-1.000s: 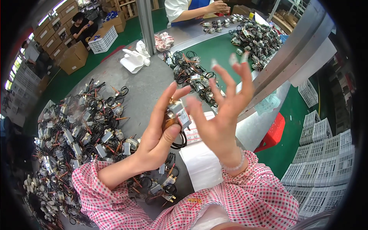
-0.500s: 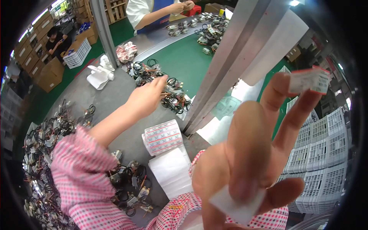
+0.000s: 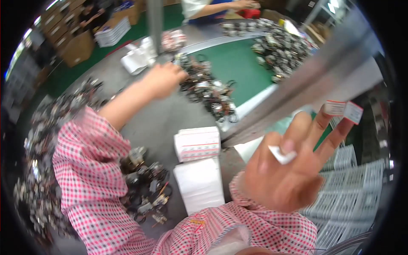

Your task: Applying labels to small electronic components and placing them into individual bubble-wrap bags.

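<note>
My left hand [image 3: 163, 80] reaches to the near-left edge of a pile of small wired parts [image 3: 204, 87], black cables with metal pieces. Motion smears its fingers, and whatever they hold cannot be made out. Raised at the right, my right hand [image 3: 289, 170] carries small stickers. One red-edged sticker [image 3: 352, 112] spans the tips of two outstretched fingers. A white sticker [image 3: 281, 155] sits at another fingertip, folded up. On the table between my arms lies a stack of printed label sheets [image 3: 197, 142] with red lines, its white backing paper [image 3: 199, 185] stretching toward me.
More wired parts [image 3: 42, 148] heap along the left, and a smaller bunch [image 3: 148, 193] lies by my left sleeve. A metal post [image 3: 297, 80] rises beside the green belt [image 3: 238, 63]. White crates [image 3: 352, 187] stand at right. A co-worker's hands [image 3: 244, 5] work across the belt.
The view has shifted, moving the scene rightward at the top. My right hand has drawn back from the camera and turned, still carrying the stickers. My left hand has moved back from over the pile.
</note>
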Available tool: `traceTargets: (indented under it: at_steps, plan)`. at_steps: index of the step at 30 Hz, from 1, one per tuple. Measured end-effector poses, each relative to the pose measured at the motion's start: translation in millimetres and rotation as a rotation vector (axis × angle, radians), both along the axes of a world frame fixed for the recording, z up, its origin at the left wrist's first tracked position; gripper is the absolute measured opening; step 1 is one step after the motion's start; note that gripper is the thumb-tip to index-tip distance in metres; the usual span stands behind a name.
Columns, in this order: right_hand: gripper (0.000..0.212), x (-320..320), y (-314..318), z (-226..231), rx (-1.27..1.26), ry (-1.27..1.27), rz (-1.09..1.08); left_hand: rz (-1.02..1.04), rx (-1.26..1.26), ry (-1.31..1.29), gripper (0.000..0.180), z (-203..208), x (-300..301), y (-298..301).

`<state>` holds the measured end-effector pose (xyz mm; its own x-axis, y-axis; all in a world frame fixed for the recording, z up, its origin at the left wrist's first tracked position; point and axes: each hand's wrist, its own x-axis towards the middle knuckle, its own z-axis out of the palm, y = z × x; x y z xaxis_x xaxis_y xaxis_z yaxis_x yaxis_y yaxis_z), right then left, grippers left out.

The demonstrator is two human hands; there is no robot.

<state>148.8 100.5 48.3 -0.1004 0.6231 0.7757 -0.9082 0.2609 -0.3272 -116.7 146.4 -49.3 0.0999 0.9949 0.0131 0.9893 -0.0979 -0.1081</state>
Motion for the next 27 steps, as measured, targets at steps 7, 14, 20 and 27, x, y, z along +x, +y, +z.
traceTargets:
  at_steps: [7,14,20,27]
  plan:
    - [0.083,-6.5,-7.3,-97.0,0.192,-0.657,-0.225,0.585,-0.328,0.064,0.034,-2.7,-188.9,-130.7]
    - [0.083,-16.4,-29.4,-142.5,0.251,-0.948,-0.146,0.569,-0.407,-0.139,0.055,-45.5,-158.1,-110.9]
    - [0.084,-13.0,-29.9,-149.5,0.172,-0.867,-0.093,0.522,-0.438,-0.321,0.046,-57.2,-142.7,-94.0]
    - [0.084,-14.1,-19.4,-144.4,0.139,-0.831,-0.114,0.102,-0.193,-0.635,0.021,-63.7,-116.4,-83.5]
